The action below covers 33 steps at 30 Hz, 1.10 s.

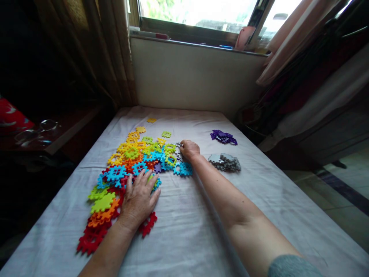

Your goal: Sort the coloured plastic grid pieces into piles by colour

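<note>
right hand (189, 150): fingers sitting curled at grey-white pieces (178, 153), can't tell if gripping | left hand (140, 196): fingers resting spread wide | purple pile (223, 137), grey pile (225, 162) sitting right of right fingers — looking separated | mixed-colour heap (132, 153) lying around left fingers — looking unsorted, apparently partway

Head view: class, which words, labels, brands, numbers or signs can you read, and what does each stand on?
None can be read.
Toothed pieces: no lettering visible.
Reddish item on the windowsill: too small and blurred to tell.
Red item at far left: white shapes, no legible letters.
</note>
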Motion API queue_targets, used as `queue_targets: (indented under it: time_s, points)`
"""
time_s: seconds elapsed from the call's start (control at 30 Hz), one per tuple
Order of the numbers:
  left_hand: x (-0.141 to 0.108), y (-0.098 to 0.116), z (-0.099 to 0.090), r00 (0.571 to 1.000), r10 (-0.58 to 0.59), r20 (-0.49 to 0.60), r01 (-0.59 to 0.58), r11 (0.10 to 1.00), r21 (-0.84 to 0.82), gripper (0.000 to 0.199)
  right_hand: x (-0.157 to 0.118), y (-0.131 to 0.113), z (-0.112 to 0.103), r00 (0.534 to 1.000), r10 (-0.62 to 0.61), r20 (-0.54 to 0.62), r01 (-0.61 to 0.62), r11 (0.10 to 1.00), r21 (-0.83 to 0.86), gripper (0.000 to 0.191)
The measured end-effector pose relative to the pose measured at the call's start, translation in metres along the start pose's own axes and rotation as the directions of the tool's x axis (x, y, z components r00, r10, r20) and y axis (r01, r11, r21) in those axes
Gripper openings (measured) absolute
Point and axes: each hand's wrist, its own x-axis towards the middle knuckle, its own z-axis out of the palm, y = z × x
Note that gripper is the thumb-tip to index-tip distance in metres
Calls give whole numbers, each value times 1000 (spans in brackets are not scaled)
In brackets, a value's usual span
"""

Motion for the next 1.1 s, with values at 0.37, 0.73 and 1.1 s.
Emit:
queue_targets:
  time_s: [0.37,0.73,1.1]
  points:
    - [1,0,-1,1000,4,10,-4,1000,23,43,-70,67,-35,979,38,-202,-74,982,-173,26]
    - [2,0,-1,1000,4,8,-4,1000,15,43,-83,70,-33,974,-46,-223,18,992,-123,27]
    - [2,0,-1,1000,6,12,-6,1000,4,43,-43,0,-21,986,-58,155,67,996,-51,41]
